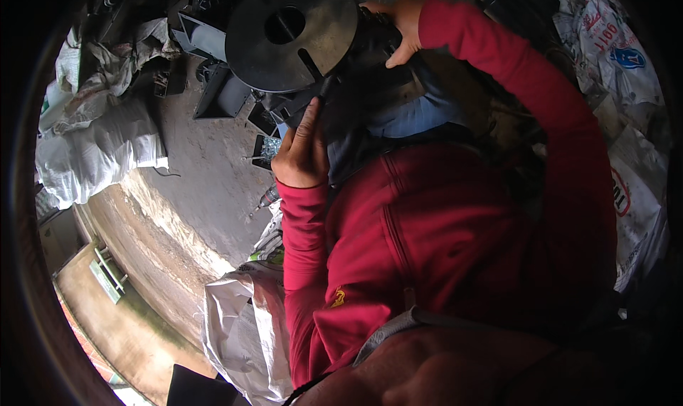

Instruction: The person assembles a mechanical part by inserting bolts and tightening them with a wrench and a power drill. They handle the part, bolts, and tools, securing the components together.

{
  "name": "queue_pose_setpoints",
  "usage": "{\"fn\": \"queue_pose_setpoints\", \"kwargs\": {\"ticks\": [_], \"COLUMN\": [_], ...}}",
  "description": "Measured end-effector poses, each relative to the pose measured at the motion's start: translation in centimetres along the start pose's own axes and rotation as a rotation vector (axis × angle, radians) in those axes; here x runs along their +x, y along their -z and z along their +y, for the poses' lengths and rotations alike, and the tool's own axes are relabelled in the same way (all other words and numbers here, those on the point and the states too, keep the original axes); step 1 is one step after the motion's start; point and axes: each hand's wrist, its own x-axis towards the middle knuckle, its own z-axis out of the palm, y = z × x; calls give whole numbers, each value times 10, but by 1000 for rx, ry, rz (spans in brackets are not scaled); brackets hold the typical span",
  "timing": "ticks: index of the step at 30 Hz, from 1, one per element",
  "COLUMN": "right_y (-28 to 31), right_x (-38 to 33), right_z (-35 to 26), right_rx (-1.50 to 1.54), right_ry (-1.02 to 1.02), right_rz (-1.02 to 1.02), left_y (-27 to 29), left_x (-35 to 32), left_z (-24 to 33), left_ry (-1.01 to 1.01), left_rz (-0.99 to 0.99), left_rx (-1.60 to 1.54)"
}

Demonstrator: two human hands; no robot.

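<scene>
A round black metal disc, with a central hole and a slot, lies tilted at the top. At its lower edge my left hand stretches its index finger to a dark ribbed rod. The other fingers are bent and the thumb is hidden, so its grip on the rod shows only in part. To the disc's right, my right hand has thumb and fingers around a dark part, whose shape is lost in shadow. Below the disc is more dark metalwork.
Grey-black angled metal pieces and a small box of shiny fasteners lie left of the disc. A drill-like tool is on the floor. White sacks sit at left, with another sack near my left arm and printed sacks at right.
</scene>
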Motion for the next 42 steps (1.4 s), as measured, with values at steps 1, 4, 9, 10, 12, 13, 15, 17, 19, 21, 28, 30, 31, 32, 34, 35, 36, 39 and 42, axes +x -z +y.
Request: {"fn": "queue_pose_setpoints", "kwargs": {"ticks": [1,4,9,10,12,13,15,17,19,21,28,30,31,32,34,35,36,39,42], "right_y": [3,15,-18,-23,-13,-13,-9,-7,-6,-1,1,11,11,12,14,22,15,11,-3], "right_x": [-2,-3,8,7,10,10,10,10,6,6,12,8,10,8,8,7,3,-23,-75], "right_z": [-3,-19,20,26,23,22,16,11,10,4,7,-8,-8,-6,-7,-13,-10,3,22], "right_rx": [9,46,-18,22,82,73,49,91,79,17,49,-165,-158,-159,-157,-58,-1,272,984], "right_ry": [-59,-128,102,59,-4,7,37,50,35,28,28,-94,-40,-81,-139,-69,-46,-96,-325], "right_rz": [-33,-102,131,96,27,33,48,21,-1,-16,-53,-50,-45,-40,-33,-68,6,121,138], "left_y": [4,11,0,8,15,12,14,22,28,24,25,11,-5,-5,4,11,8,-5,-6], "left_x": [7,14,7,9,10,8,9,12,16,14,10,8,-2,0,5,5,-3,-17,-18], "left_z": [3,10,0,7,12,11,15,21,27,21,19,3,-16,-12,-2,2,1,-4,-5], "left_ry": [2,-73,-14,3,-20,-23,-12,9,0,24,-52,-3,83,29,-59,-22,-9,-190,-218], "left_rz": [55,171,89,120,103,33,-39,-54,22,-51,149,-97,-151,-100,11,-94,-182,-234,-63], "left_rx": [-93,-66,-67,-126,-57,15,78,46,-50,72,-70,100,-2,-80,-216,-295,-382,-54,-201]}}
